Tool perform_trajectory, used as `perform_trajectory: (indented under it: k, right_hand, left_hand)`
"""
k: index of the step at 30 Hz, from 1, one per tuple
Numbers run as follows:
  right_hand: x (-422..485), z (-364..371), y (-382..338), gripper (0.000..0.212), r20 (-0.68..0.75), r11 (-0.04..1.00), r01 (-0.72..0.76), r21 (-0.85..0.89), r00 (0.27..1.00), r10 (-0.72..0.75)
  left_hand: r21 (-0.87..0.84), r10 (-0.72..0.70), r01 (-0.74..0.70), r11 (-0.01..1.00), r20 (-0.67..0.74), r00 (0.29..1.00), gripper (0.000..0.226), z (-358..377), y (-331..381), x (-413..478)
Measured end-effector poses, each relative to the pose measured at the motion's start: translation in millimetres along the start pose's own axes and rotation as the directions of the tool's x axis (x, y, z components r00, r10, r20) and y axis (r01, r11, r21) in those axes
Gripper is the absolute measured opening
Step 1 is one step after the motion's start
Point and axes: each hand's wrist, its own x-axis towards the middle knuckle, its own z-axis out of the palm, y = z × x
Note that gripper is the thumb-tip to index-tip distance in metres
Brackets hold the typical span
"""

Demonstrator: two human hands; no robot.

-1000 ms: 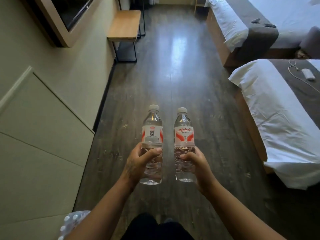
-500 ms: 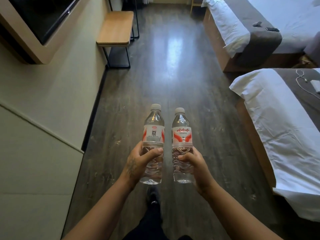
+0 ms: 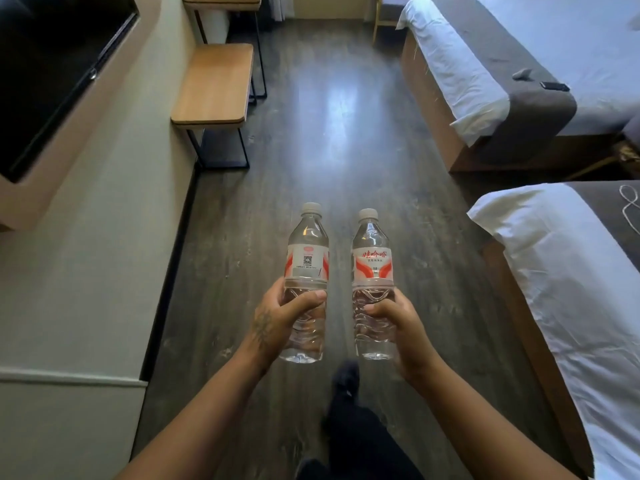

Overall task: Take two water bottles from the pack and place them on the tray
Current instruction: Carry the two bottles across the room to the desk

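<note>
I hold two clear water bottles upright in front of me above the dark wood floor. My left hand [image 3: 277, 320] grips the lower body of the left bottle [image 3: 307, 258], whose red and white label shows a QR code. My right hand [image 3: 401, 327] grips the lower body of the right bottle [image 3: 372, 261], which has a red and white label with red characters. Both have white caps, and a narrow gap separates them. Neither the pack nor a tray is in view.
A wooden bench [image 3: 214, 84] on black legs stands by the left wall, below a wall-mounted TV [image 3: 52, 71]. Two beds [image 3: 540, 74] [image 3: 568, 278] with white sheets line the right side. An open strip of floor [image 3: 332, 140] runs ahead. My dark shoe [image 3: 344, 375] is below the bottles.
The view has advanced down the room: the bench and far bed are nearer, and the pack at the lower left has left the view. Both bottles stay held upright; my foot has stepped forward.
</note>
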Motion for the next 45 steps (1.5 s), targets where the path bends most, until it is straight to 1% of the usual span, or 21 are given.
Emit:
perform_trajectory:
  k: [5, 7, 10, 12, 15, 17, 19, 20, 22, 26, 29, 31, 34, 37, 40, 43, 45]
  right_hand:
    - [126.9, -2.0, -51.0, 0.053, 0.004, 1.0, 0.015, 0.027, 1.0, -0.015]
    - [182.9, -0.8, -76.4, 0.054, 0.027, 1.0, 0.009, 0.026, 1.0, -0.01]
    - [258.7, 1.7, -120.3, 0.06, 0.068, 1.0, 0.005, 0.017, 0.998, -0.006]
    - [306.8, 2.9, -149.3, 0.064, 0.087, 1.0, 0.006, -0.01, 0.996, -0.005]
    - [373.2, 5.4, -187.4, 0.056, 0.12, 1.0, 0.024, -0.015, 0.993, -0.022]
    - [416.2, 8.5, -209.9, 0.059, 0.126, 1.0, 0.028, -0.01, 0.992, -0.026]
    - [461.4, 14.2, -231.8, 0.063, 0.124, 0.999, 0.035, 0.001, 0.992, -0.034]
    - [486.2, 16.8, -241.2, 0.061, 0.118, 0.999, 0.035, -0.002, 0.992, -0.035]
    - [538.8, 22.2, -258.6, 0.056, 0.101, 0.999, 0.041, -0.005, 0.994, -0.041]
    - [643.6, 40.3, -299.3, 0.058, 0.081, 0.999, 0.03, 0.026, 0.996, -0.032]
    - [711.9, 55.7, -335.2, 0.071, 0.08, 0.997, 0.007, 0.08, 0.997, -0.013]
    - [756.2, 65.9, -364.1, 0.074, 0.101, 0.995, 0.003, 0.103, 0.995, -0.014]
    - [817.4, 78.1, -403.2, 0.069, 0.118, 0.995, 0.026, 0.092, 0.992, -0.036]
    - [876.4, 85.6, -436.2, 0.071, 0.09, 0.996, 0.028, 0.089, 0.995, -0.036]
    - [946.1, 88.3, -464.9, 0.064, 0.061, 0.997, 0.03, 0.07, 0.998, -0.035]
    - [1021.3, 87.2, -495.7, 0.074, 0.058, 0.998, 0.034, 0.052, 0.998, -0.037]
    - [1074.1, 85.1, -517.2, 0.074, 0.065, 0.997, 0.035, 0.064, 0.997, -0.039]
  left_hand:
    - [-0.007, 0.006, -0.007, 1.0, -0.027, 1.0, 0.071, 3.3, 45.7, 121.9]
    - [-0.01, 0.007, -0.007, 1.0, -0.036, 0.999, 0.074, 4.1, 68.2, 174.8]
    - [-0.037, 0.004, -0.006, 0.999, -0.061, 0.998, 0.081, 6.7, 103.9, 248.3]
    - [-0.043, 0.011, -0.014, 0.999, -0.066, 0.998, 0.077, 7.8, 127.5, 294.7]
    - [-0.069, 0.002, -0.007, 0.998, -0.071, 0.997, 0.066, 6.6, 158.5, 359.6]
    - [-0.073, -0.002, -0.004, 0.997, -0.081, 0.997, 0.065, 3.3, 176.5, 403.1]
    - [-0.072, -0.002, -0.004, 0.997, -0.091, 0.996, 0.072, -2.2, 193.4, 450.6]
    - [-0.062, -0.001, -0.006, 0.998, -0.099, 0.995, 0.073, -5.4, 201.3, 475.7]
    - [-0.031, 0.012, -0.015, 0.999, -0.112, 0.994, 0.073, -14.9, 215.4, 529.6]
    - [-0.015, 0.017, -0.019, 1.0, -0.101, 0.995, 0.071, -40.1, 248.3, 644.0]
    - [-0.018, -0.006, 0.004, 1.0, -0.09, 0.996, 0.071, -55.4, 281.0, 720.5]
    - [-0.02, 0.0, -0.001, 1.0, -0.068, 0.998, 0.072, -66.4, 306.8, 770.9]
    - [-0.005, 0.018, -0.018, 1.0, -0.042, 0.999, 0.072, -78.8, 342.4, 840.1]
    - [-0.031, 0.012, -0.013, 0.999, -0.022, 1.0, 0.069, -85.5, 369.8, 905.2]
    - [-0.038, 0.01, -0.011, 0.999, -0.025, 1.0, 0.066, -91.5, 393.6, 977.0]
    - [-0.024, 0.014, -0.015, 1.0, -0.038, 0.999, 0.064, -93.5, 416.1, 1051.0]
    - [-0.021, 0.013, -0.014, 1.0, -0.052, 0.999, 0.064, -92.8, 435.0, 1100.6]
